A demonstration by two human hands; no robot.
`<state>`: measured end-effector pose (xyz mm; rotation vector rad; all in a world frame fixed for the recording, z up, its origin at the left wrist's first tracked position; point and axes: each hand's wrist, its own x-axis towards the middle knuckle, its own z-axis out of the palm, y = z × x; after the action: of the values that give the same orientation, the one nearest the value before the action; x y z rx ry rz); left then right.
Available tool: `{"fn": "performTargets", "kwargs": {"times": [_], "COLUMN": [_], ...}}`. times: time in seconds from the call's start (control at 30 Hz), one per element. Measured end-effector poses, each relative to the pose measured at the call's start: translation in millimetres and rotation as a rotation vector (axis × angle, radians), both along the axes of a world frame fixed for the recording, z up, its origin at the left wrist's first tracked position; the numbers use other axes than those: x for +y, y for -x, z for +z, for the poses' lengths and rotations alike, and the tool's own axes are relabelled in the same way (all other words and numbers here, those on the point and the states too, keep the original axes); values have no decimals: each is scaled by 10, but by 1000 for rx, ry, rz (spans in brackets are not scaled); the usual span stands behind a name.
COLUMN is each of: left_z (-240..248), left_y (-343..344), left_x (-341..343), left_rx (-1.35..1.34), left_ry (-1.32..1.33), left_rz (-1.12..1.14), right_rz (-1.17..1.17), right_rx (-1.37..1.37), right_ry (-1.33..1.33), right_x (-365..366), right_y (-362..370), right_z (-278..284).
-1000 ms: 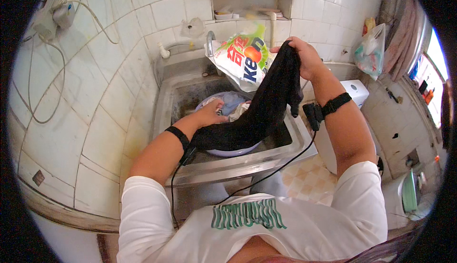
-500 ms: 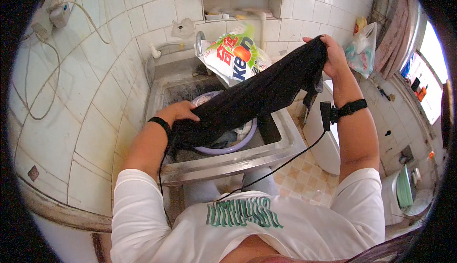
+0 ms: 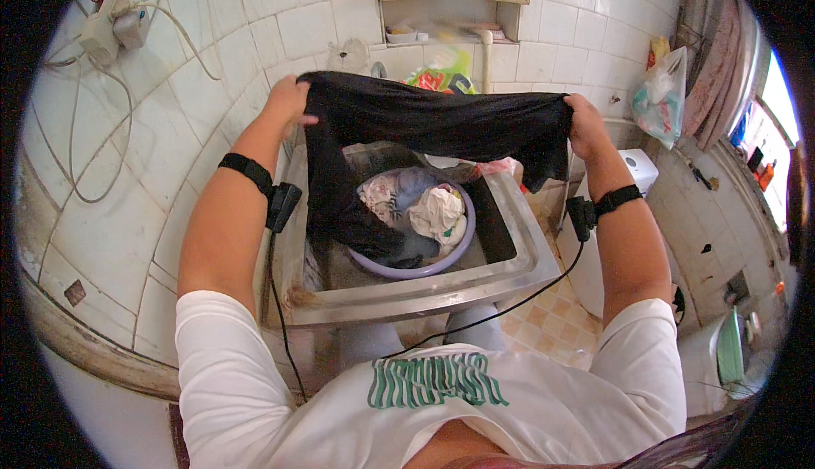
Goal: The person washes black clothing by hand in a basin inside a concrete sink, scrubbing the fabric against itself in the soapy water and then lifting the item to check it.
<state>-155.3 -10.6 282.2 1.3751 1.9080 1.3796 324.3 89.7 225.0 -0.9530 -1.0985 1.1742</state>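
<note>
A long black garment [image 3: 433, 117] is stretched between my two raised hands above the far part of the sink; its exact kind does not show. My left hand [image 3: 290, 104] grips its upper left corner. At the other end my right hand [image 3: 587, 129] is closed on the upper right corner. The left side of the cloth hangs down into a lavender basin [image 3: 469, 235] standing in the metal sink [image 3: 407, 299]. In the basin lie a white crumpled cloth [image 3: 439, 214], a patterned piece [image 3: 380, 195] and other clothes. Dark fabric [image 3: 399, 248] lies over the basin's near left side.
Behind the black garment a green and white packet [image 3: 446, 74] is mostly hidden. A wall recess [image 3: 450, 32] holds small items. Right of the sink stands a white appliance [image 3: 637, 168], below a hanging plastic bag [image 3: 660, 95]. Cables [image 3: 127, 112] hang on the left wall.
My left hand has risen from beside the basin to the garment's upper left corner. My right hand has lowered slightly. The garment now spreads nearly level, uncovering the basin and hiding most of the packet.
</note>
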Motion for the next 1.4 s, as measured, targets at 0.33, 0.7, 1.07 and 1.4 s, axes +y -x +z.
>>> {"fn": "performTargets", "kwargs": {"times": [0.33, 0.7, 1.07, 1.4], "left_z": [655, -948, -852, -695], "left_y": [-430, -323, 81, 52], "left_x": [104, 112, -97, -116], "left_rx": [-21, 319, -109, -497], "left_ry": [-521, 190, 228, -201], "left_rz": [-178, -95, 83, -286], "right_rz": [52, 361, 164, 705], "right_rx": [-266, -230, -811, -819], "right_ry": [-152, 100, -191, -577], "right_x": [195, 3, 198, -155], "right_y": [259, 1161, 1680, 2374], "right_z": [-286, -665, -1159, -1415]}}
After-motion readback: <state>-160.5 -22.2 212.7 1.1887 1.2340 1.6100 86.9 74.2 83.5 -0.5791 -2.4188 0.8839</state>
